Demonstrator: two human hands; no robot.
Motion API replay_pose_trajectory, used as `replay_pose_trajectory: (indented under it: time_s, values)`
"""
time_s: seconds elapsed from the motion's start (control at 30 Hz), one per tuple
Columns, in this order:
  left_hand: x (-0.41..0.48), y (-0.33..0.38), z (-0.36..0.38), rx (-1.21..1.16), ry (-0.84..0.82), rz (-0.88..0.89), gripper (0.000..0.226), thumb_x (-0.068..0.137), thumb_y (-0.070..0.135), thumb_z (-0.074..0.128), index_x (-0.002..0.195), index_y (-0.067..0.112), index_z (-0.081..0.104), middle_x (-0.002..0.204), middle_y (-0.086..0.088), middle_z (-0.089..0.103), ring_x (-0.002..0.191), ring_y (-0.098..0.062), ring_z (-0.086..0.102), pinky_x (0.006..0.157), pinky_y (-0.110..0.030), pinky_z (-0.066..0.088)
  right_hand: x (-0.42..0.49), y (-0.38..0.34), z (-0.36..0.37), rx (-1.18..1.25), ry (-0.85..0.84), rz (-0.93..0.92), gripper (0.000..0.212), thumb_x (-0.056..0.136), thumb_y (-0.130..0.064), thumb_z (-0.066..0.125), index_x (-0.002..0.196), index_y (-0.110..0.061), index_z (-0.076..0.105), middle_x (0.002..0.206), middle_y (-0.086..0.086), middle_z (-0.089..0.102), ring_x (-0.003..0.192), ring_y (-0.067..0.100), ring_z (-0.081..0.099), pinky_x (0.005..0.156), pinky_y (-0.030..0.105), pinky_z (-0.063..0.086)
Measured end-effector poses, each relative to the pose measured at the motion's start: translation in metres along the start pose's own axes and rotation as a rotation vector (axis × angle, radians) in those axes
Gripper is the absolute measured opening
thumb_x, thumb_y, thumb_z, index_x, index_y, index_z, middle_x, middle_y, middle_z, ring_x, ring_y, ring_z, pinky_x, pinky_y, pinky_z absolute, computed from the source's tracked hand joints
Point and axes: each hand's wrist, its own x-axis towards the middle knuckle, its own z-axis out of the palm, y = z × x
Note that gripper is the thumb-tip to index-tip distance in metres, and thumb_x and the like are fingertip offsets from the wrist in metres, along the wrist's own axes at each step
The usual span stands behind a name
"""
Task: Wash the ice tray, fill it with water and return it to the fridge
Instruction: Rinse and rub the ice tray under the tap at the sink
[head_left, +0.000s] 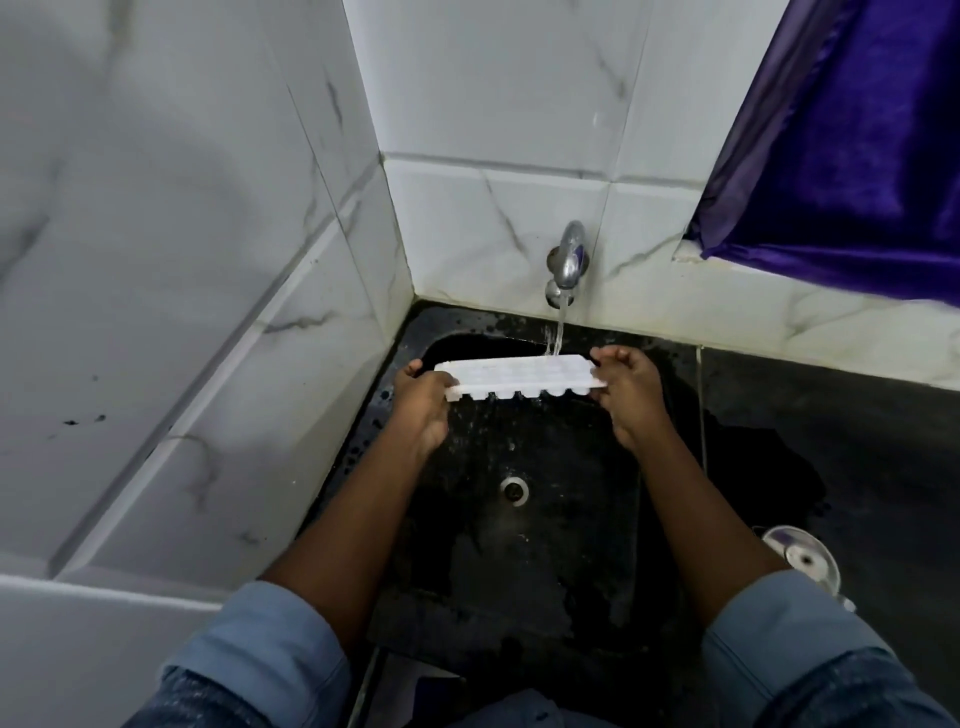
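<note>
Both hands, left (422, 402) and right (626, 387), clamped on white ice tray (519, 375) under tap stream (558, 332), over black sink (519, 545).

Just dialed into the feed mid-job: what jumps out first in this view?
A white ice tray is held level over the black sink, left hand and right hand each in a grip on one end. Water runs from the wall tap onto the tray's far right edge. A purple curtain hangs at upper right.
</note>
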Motion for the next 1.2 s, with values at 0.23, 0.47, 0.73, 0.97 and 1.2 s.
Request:
replay_pose_trajectory:
  time_s: [0.23, 0.47, 0.73, 0.97, 1.2]
  values:
    - [-0.027, 0.018, -0.026, 0.067, -0.192, -0.084, 0.055, 0.085, -0.028, 0.042, 0.123, 0.007, 0.060, 0.140, -0.025, 0.065, 0.102, -0.038, 0.070, 0.065, -0.046, 0.065, 0.012, -0.010, 0.007, -0.252, -0.168, 0.035, 0.046, 0.091, 0.016, 0.058, 0.130, -0.010, 0.058, 0.126, 0.008, 0.066, 0.108, 0.025, 0.065, 0.069, 0.031, 0.052]
    - [-0.049, 0.028, -0.055, 0.017, -0.210, 0.019, 0.082, 0.083, -0.035, 0.043, 0.148, 0.013, 0.052, 0.144, -0.016, 0.065, 0.130, -0.044, 0.062, 0.077, -0.050, 0.064, 0.042, -0.041, 0.051, -0.287, -0.016, 0.028, 0.022, 0.106, -0.025, 0.058, 0.114, -0.006, 0.062, 0.100, 0.011, 0.060, 0.086, 0.026, 0.056, 0.077, 0.040, 0.049]
    - [-0.068, 0.037, -0.065, 0.076, -0.258, 0.171, 0.072, 0.090, -0.029, 0.052, 0.144, 0.019, 0.058, 0.123, -0.004, 0.076, 0.095, -0.018, 0.079, 0.066, -0.033, 0.065, 0.073, -0.075, 0.088, -0.305, 0.049, 0.162, 0.029, 0.094, -0.011, 0.074, 0.117, 0.002, 0.063, 0.090, 0.015, 0.063, 0.063, 0.021, 0.053, 0.061, 0.036, 0.045]
    - [-0.079, 0.040, -0.066, 0.208, -0.307, 0.290, 0.060, 0.096, -0.020, 0.057, 0.141, 0.019, 0.062, 0.138, -0.024, 0.067, 0.110, -0.025, 0.072, 0.088, -0.036, 0.062, 0.078, -0.058, 0.075, -0.011, -0.165, 0.337, 0.025, 0.107, -0.019, 0.047, 0.083, -0.018, 0.057, 0.073, 0.000, 0.039, 0.058, 0.012, 0.030, 0.048, 0.024, 0.021]
    - [-0.081, 0.036, -0.066, 0.258, -0.292, 0.263, 0.062, 0.095, -0.021, 0.056, 0.145, 0.014, 0.062, 0.134, -0.023, 0.070, 0.113, -0.031, 0.071, 0.101, -0.048, 0.056, 0.083, -0.061, 0.064, -0.257, -0.155, 0.292, 0.030, 0.105, -0.043, 0.051, 0.112, -0.018, 0.067, 0.096, 0.001, 0.069, 0.072, 0.016, 0.058, 0.071, 0.030, 0.041]
